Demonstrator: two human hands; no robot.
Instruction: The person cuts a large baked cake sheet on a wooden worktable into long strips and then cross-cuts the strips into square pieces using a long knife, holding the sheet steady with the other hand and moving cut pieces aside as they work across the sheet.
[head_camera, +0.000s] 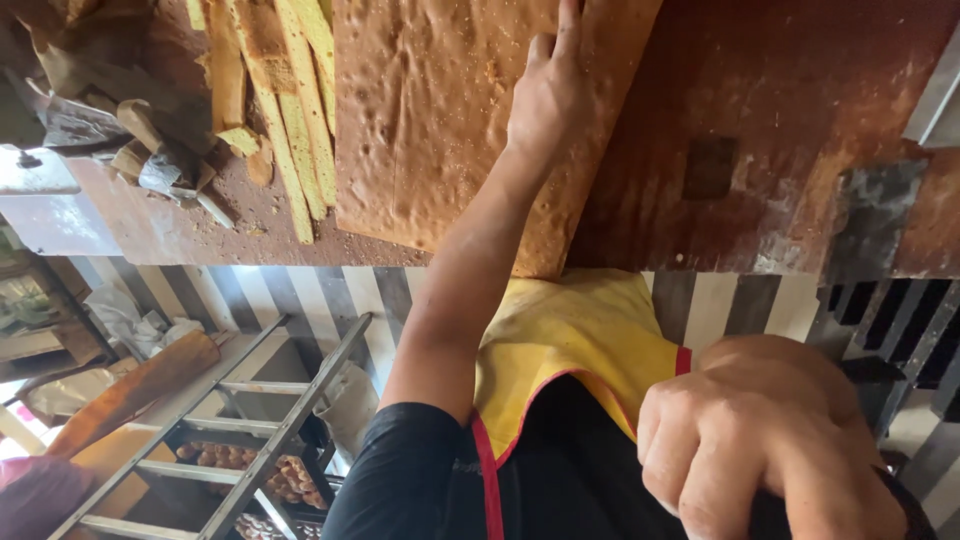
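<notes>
My left hand (548, 95) lies flat, fingers stretched out, on a large brown sheet of sponge cake (420, 120) that rests on a worn reddish-brown table (770, 110). The hand holds nothing and only presses on the sheet near its right edge. My left arm reaches up to it from a black sleeve, past my yellow apron (570, 340). Low at the right, close to the camera, my right hand (760, 440) is closed in a fist around a dark object (768, 518) that is mostly hidden by the fingers and the frame edge.
Long cut strips of cake (285, 120) and crumbly offcuts (150, 150) lie left of the sheet. A black-and-white striped panel (330, 295) runs below the table edge. A metal rack (250, 460) holds trays of small baked pieces. A grey metal edge (938, 100) is at the right.
</notes>
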